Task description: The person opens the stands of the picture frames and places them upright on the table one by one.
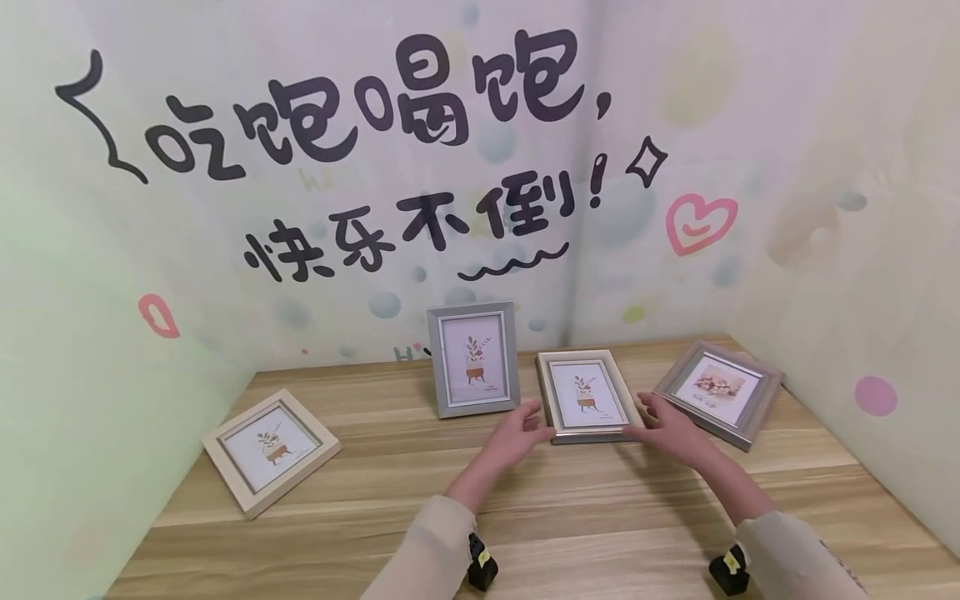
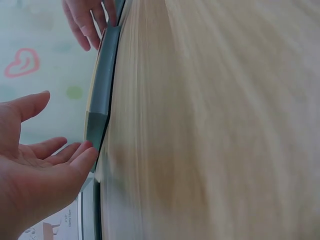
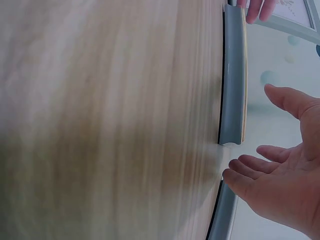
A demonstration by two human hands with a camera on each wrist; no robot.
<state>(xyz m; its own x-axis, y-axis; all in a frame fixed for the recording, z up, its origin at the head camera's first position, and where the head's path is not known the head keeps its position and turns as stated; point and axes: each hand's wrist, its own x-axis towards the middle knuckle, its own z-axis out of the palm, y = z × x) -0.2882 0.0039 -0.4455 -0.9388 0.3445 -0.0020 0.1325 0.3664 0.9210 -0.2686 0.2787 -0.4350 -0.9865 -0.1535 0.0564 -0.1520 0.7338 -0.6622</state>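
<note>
A cream and silver picture frame [image 1: 585, 396] with a plant print lies on the wooden table [image 1: 525, 517], just right of centre. My left hand [image 1: 517, 435] has straight fingers at its near left corner, and the fingertips [image 2: 85, 152] touch that corner of the frame [image 2: 102, 95]. My right hand [image 1: 667, 425] is spread at the near right corner. In the right wrist view its fingers [image 3: 245, 172] sit just off the frame's grey edge [image 3: 234, 75]; contact is unclear. Neither hand curls round the frame.
A grey frame [image 1: 474, 358] stands upright against the painted wall behind my left hand. A silver frame [image 1: 720, 392] lies close on the right, and a pale wooden frame [image 1: 270, 450] lies flat at the far left. Walls enclose the table on three sides.
</note>
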